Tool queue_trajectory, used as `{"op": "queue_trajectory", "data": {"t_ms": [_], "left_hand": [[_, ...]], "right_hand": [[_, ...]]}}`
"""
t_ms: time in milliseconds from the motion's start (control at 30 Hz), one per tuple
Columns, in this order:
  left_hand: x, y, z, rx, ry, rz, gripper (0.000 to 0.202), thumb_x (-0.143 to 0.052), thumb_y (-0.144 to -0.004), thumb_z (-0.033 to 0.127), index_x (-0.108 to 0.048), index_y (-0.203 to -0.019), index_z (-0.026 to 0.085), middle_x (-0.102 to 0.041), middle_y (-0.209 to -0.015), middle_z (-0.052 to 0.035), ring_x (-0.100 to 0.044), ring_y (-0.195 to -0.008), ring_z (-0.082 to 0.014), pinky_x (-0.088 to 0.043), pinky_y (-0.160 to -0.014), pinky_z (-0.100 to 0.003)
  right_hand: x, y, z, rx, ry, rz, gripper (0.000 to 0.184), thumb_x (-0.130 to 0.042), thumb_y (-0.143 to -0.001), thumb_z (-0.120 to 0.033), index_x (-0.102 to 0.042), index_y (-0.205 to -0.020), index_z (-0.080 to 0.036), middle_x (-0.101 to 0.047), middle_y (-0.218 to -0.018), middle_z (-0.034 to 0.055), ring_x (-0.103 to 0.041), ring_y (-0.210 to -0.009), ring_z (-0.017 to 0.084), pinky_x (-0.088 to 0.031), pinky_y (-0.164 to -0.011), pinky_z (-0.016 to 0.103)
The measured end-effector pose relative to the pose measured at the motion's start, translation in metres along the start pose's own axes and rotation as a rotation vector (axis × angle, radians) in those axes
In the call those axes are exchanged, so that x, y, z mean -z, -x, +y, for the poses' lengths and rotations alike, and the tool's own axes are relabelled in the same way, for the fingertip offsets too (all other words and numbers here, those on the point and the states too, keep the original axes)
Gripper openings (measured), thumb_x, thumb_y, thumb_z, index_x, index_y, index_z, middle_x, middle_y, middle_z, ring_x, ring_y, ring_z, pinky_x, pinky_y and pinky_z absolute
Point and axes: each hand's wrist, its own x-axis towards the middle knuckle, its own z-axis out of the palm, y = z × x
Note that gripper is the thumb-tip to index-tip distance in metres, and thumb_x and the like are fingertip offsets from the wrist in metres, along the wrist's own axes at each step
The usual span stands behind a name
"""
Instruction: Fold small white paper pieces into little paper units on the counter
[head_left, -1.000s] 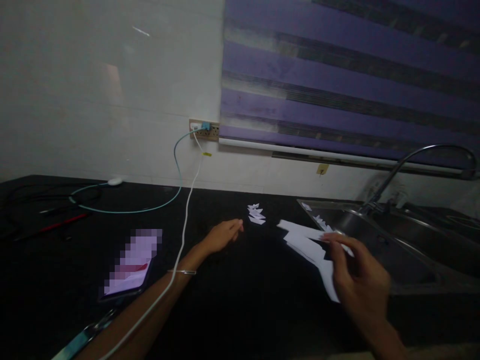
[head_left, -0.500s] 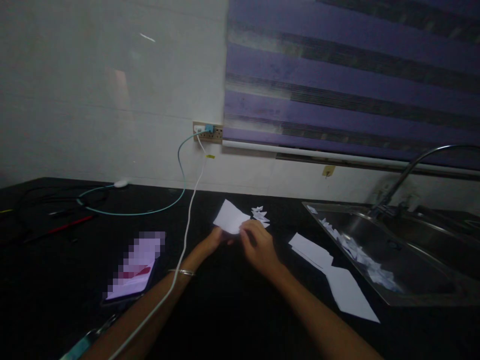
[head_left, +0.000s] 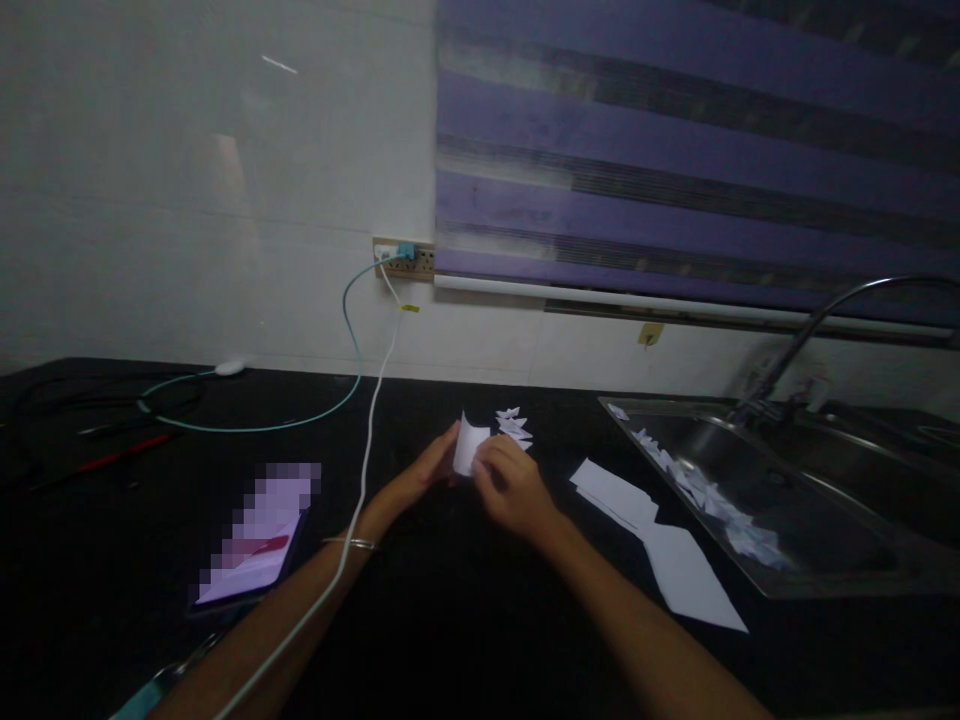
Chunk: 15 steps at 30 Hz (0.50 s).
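Note:
Both my hands meet over the black counter (head_left: 465, 600) and hold one small white paper piece (head_left: 468, 444), which looks folded and stands on edge. My left hand (head_left: 421, 474) pinches its left side with the fingers together. From the right, my right hand (head_left: 511, 484) grips the same piece with curled fingers. Just behind the paper lies a little heap of small folded white pieces (head_left: 514, 424). White paper sheets (head_left: 654, 538) lie flat on the counter to the right of my right forearm.
A steel sink (head_left: 780, 490) with paper scraps in it and a curved tap (head_left: 825, 330) sits at the right. A phone (head_left: 255, 540) lies at the left. A white cable (head_left: 367, 470) and a teal cable (head_left: 300, 415) run from the wall socket (head_left: 405, 258).
My right hand picked a sheet from the stack at the right and carried it to my left hand. Since then the sheet has shrunk between both hands into a smaller upright piece.

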Motion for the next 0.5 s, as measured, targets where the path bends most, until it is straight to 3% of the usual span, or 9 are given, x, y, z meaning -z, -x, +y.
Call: {"op": "queue_trajectory", "data": {"t_ms": [100, 200, 300, 400, 500], "left_hand": [[-0.004, -0.006, -0.003, 0.002, 0.043, 0.061, 0.052, -0.057, -0.081, 0.058, -0.064, -0.111, 0.016, -0.065, -0.099, -0.0087, -0.058, -0.089, -0.0212, -0.047, -0.067, -0.027], [-0.01, -0.014, 0.0, 0.051, 0.08, 0.053, 0.058, -0.062, -0.076, 0.061, -0.065, -0.106, 0.011, -0.065, -0.084, -0.006, -0.057, -0.074, -0.0171, -0.044, -0.061, -0.026], [-0.013, -0.018, 0.003, 0.047, 0.124, 0.076, 0.058, -0.065, -0.073, 0.062, -0.065, -0.099, 0.01, -0.063, -0.075, -0.0036, -0.055, -0.067, -0.0144, -0.042, -0.058, -0.024], [-0.012, -0.02, 0.002, 0.04, 0.137, 0.124, 0.056, -0.065, -0.073, 0.062, -0.065, -0.092, 0.009, -0.062, -0.071, -0.0025, -0.055, -0.064, -0.0133, -0.041, -0.056, -0.023], [-0.011, -0.022, -0.004, 0.067, 0.106, 0.147, 0.058, -0.061, -0.075, 0.065, -0.064, -0.09, 0.009, -0.061, -0.069, -0.0021, -0.054, -0.06, -0.0121, -0.041, -0.054, -0.023]], "right_hand": [[0.0, 0.0, 0.001, 0.008, -0.004, -0.031, 0.011, -0.051, -0.086, -0.016, -0.062, -0.086, -0.02, -0.063, -0.091, 0.0088, -0.057, -0.09, 0.022, -0.048, -0.082, 0.039], [-0.001, 0.0, -0.002, 0.035, -0.043, -0.054, 0.017, -0.052, -0.082, -0.012, -0.064, -0.09, -0.02, -0.065, -0.096, 0.0088, -0.058, -0.094, 0.023, -0.048, -0.085, 0.04], [-0.004, -0.001, -0.007, 0.006, -0.121, 0.015, 0.018, -0.05, -0.081, -0.011, -0.064, -0.089, -0.02, -0.065, -0.1, 0.0086, -0.058, -0.098, 0.023, -0.047, -0.088, 0.041], [-0.009, 0.0, -0.007, -0.15, -0.223, 0.173, 0.012, -0.05, -0.085, -0.017, -0.06, -0.079, -0.019, -0.062, -0.095, 0.0076, -0.057, -0.093, 0.021, -0.046, -0.085, 0.038], [-0.016, 0.002, 0.0, -0.393, -0.371, 0.27, 0.017, -0.048, -0.09, -0.031, -0.056, -0.08, -0.02, -0.056, -0.085, 0.004, -0.054, -0.08, 0.018, -0.046, -0.074, 0.032]]}}
